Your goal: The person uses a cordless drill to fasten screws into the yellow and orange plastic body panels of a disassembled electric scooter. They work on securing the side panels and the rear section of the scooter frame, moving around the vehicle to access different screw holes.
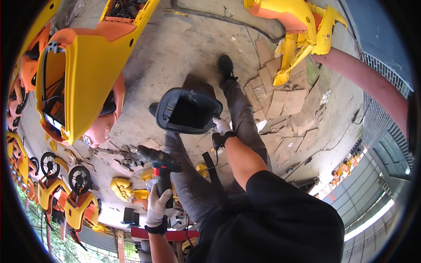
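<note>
My left hand (157, 207), in a white glove, is wrapped round the handle of a black cordless drill (164, 172) with a red accent. The drill's front end points up and to the left, and nothing touches it. Ahead of me, my right hand (222, 126), also gloved, grips the right edge of a black plastic tub (163, 115) with rounded corners. The tub's open mouth faces me, and its inside is too dark to make out. It hangs over the floor in front of my legs. The fingers behind its rim are partly hidden.
At the left stands a large yellow and orange scooter body (87, 79). Another yellow body part (302, 30) lies far right, near flattened cardboard (287, 103) and a red pipe (364, 79). Black wheels (80, 179) and several yellow parts sit at lower left. A cable (219, 17) crosses the floor.
</note>
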Demonstrator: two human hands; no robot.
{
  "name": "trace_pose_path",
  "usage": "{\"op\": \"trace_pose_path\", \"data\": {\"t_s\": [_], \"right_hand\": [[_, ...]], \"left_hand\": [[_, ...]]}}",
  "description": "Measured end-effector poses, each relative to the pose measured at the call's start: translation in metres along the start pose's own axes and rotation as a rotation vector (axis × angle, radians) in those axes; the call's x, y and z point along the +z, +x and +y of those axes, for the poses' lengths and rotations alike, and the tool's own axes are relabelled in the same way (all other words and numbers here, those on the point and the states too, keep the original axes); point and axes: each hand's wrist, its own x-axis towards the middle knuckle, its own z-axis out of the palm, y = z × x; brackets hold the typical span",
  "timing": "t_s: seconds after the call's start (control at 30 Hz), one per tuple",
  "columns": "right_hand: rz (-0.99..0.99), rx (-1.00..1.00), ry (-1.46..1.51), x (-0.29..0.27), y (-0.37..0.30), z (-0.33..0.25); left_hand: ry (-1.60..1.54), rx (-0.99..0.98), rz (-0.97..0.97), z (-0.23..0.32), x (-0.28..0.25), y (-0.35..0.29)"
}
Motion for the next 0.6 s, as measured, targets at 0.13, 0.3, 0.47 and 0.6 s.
{"op": "trace_pose_path", "data": {"t_s": [0.13, 0.3, 0.47, 0.6], "right_hand": [[0.142, 0.088, -0.173, -0.007, -0.016, -0.031], [-0.426, 0.087, -0.184, -0.005, -0.099, -0.087], [-0.953, 0.151, -0.353, 0.021, -0.26, -0.18], [-0.873, 0.13, -0.331, 0.012, -0.282, -0.183]], "left_hand": [[0.154, 0.036, -0.053, 0.026, 0.027, 0.024], [0.161, 0.125, -0.054, 0.056, 0.051, 0.026], [0.07, 0.249, -0.164, 0.063, 0.061, 0.038], [-0.093, 0.299, -0.31, 0.06, 0.081, 0.048]]}}
